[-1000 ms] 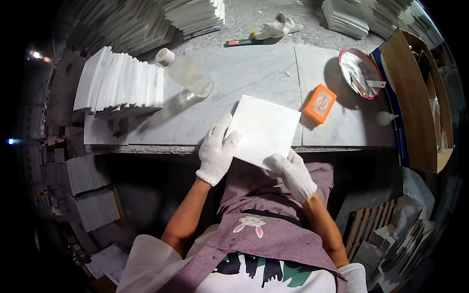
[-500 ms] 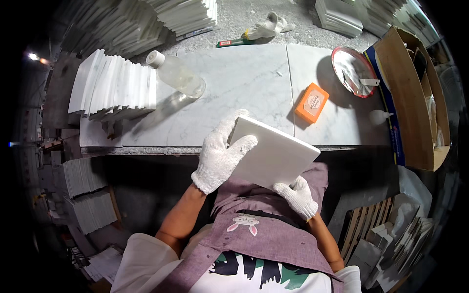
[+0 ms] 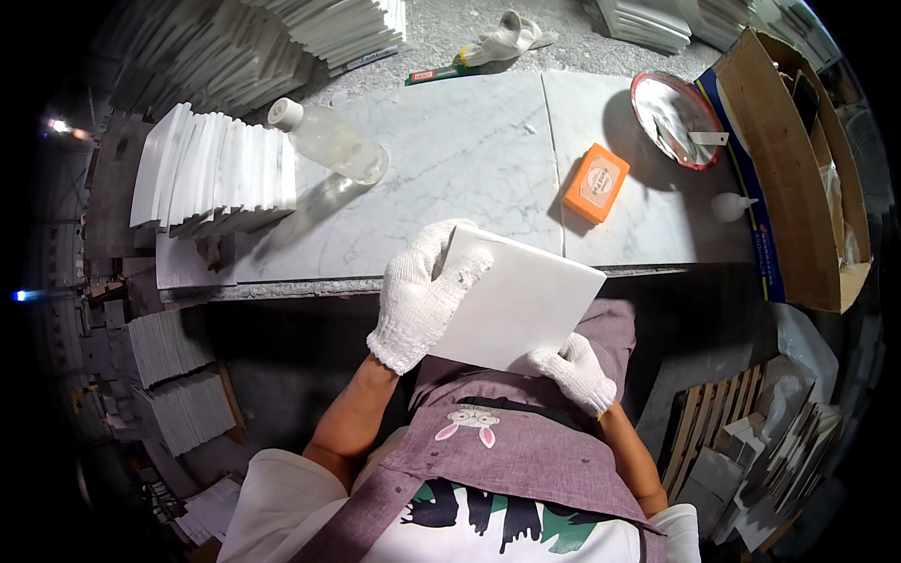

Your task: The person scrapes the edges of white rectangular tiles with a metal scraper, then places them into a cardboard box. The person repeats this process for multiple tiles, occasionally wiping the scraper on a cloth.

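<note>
A flat white tile (image 3: pixel 522 302) is held tilted over my lap, at the near edge of the marble-topped table (image 3: pixel 441 141). My left hand (image 3: pixel 416 296), in a white knit glove, grips its left side, the thumb lying across the face. Its fingers behind the tile are hidden. At the lower right corner my right hand (image 3: pixel 576 372), gloved likewise, pinches the edge with its thumb on top. Beyond the tile, to the right, lies an orange box (image 3: pixel 596 183). A clear bottle with a white cap (image 3: pixel 336 141) lies on the table's left part.
A row of white tiles (image 3: pixel 221 169) stands at the table's left. On the right are a red-rimmed bowl (image 3: pixel 674 117) with a scraper, a small white squeeze bulb (image 3: pixel 730 206) and an open cardboard box (image 3: pixel 798 178). Spare gloves (image 3: pixel 510 39) lie at the back.
The tile has turned slightly and its face now shows more squarely. Both hands keep their hold on it. The table scene has shifted slightly in view.
</note>
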`<control>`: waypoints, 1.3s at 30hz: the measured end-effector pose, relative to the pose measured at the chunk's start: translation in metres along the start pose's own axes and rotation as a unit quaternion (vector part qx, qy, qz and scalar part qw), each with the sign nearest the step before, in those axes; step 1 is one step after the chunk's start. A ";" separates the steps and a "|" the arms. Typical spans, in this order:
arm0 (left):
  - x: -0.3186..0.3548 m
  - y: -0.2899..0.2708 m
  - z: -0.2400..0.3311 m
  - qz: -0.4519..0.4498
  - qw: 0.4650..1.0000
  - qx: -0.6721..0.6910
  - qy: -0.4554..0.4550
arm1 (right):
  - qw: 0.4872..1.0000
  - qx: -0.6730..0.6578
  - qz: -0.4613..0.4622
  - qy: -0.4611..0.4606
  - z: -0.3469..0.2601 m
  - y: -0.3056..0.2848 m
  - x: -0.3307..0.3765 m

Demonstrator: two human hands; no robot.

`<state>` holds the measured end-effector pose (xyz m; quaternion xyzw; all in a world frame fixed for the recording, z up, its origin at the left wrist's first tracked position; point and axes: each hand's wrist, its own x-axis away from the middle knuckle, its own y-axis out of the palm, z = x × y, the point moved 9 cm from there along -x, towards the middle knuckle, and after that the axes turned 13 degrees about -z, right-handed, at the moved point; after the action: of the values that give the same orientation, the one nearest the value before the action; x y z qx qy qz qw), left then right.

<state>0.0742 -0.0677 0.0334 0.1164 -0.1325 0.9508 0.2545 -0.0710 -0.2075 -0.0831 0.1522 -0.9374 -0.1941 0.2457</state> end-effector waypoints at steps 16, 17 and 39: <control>0.001 -0.003 0.002 -0.003 1.000 0.010 0.024 | 0.995 -0.089 -0.030 0.033 0.003 0.000 0.005; 0.001 -0.002 0.003 -0.006 1.000 0.008 0.024 | 0.995 -0.093 -0.031 0.035 0.000 0.001 0.005; 0.004 0.007 -0.059 -0.050 0.964 0.240 -0.104 | 0.999 -0.011 0.042 -0.006 -0.028 -0.012 -0.011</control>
<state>0.0579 -0.0535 -0.0226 0.2794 0.0803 0.9232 0.2515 -0.0451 -0.2217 -0.0702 0.1090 -0.9423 -0.1947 0.2495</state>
